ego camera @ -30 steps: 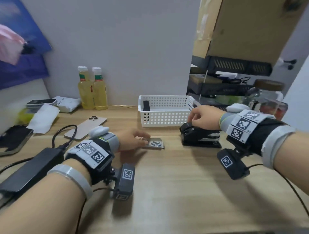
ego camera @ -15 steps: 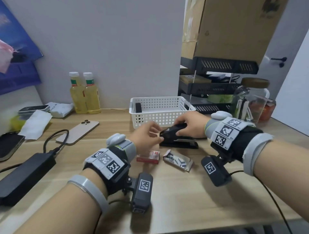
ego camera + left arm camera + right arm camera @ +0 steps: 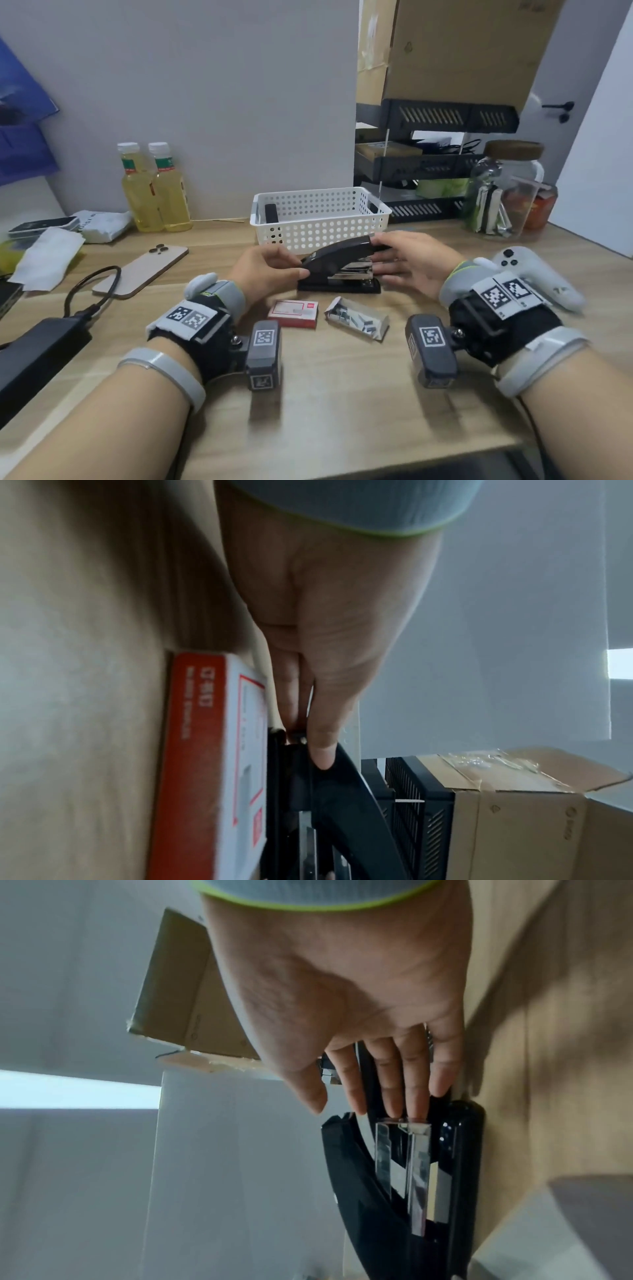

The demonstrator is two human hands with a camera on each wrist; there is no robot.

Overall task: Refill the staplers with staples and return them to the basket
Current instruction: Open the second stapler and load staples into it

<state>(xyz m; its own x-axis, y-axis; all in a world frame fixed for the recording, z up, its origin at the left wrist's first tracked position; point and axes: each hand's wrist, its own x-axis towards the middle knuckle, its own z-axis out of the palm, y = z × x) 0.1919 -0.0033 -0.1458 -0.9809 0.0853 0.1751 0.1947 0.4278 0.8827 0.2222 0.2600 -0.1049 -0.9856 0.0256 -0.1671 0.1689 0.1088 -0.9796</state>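
A black stapler [image 3: 337, 272] stands on the wooden desk [image 3: 342, 394] in front of the white basket [image 3: 322, 222], its top cover raised at the front. My left hand [image 3: 301, 269] pinches the stapler's [image 3: 346, 804] rear end, thumb [image 3: 322, 750] on top. My right hand [image 3: 376, 257] holds the cover's front tip between thumb and index finger, while the other fingertips [image 3: 416, 1110] touch the metal magazine of the stapler [image 3: 394, 1191]. A red staple box [image 3: 294, 310] and an open tray of staples [image 3: 358, 317] lie just in front. Another black object [image 3: 270, 212] lies in the basket.
A phone [image 3: 142, 270], two yellow bottles [image 3: 154, 188] and a black power brick with cable [image 3: 37, 349] sit to the left. A white game controller [image 3: 534, 277], a glass jar [image 3: 507, 192] and a black shelf rack [image 3: 428, 164] stand to the right.
The right hand brought the stapler nearer, in front of the basket. The left hand left the staple tray and took the stapler's rear. The top cover is now lifted.
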